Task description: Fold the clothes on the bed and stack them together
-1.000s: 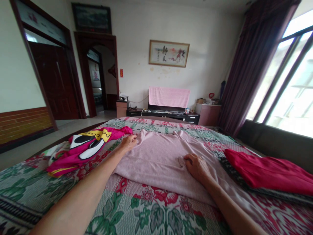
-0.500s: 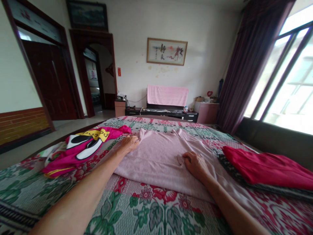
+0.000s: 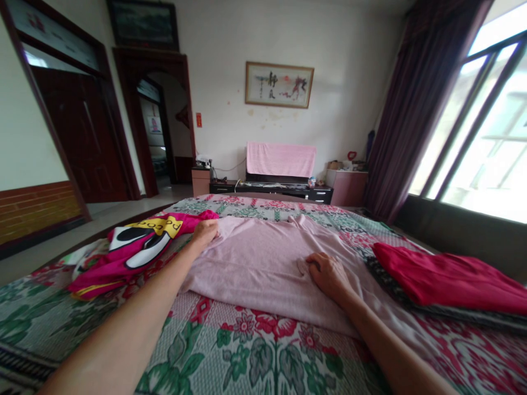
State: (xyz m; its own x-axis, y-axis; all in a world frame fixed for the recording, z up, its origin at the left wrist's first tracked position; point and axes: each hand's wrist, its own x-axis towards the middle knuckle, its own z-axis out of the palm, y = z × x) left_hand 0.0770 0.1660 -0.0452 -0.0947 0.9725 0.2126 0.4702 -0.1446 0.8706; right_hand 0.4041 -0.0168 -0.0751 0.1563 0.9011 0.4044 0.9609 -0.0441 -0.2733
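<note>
Pinching the far left edge of the pale pink garment [image 3: 263, 263], my left hand [image 3: 205, 232] has its fingers curled closed on a fold of the cloth, arm stretched well out over the bed [image 3: 230, 351]. Just left of that hand, touching or nearly touching the garment's edge, lies a magenta garment with yellow and white print [image 3: 135, 247], crumpled on the floral bedcover. The pale pink garment itself lies spread flat across the middle of the bed, its far end toward the footboard, with some wrinkles near the centre. My right hand [image 3: 327, 272] rests on it right of centre, fingers bent and bunching a small ridge of fabric under the fingertips; I judge it a loose gather rather than a firm pinch. Further right, near but apart from the pink cloth, a folded red garment [image 3: 444, 280] sits on a dark patterned one [image 3: 465, 317]. Risks as I judge them: the left grip holds thin fabric only, so a pull could slip it free; it could also snag the magenta piece alongside; uneven tension between hands would skew or re-wrinkle the cloth.
</note>
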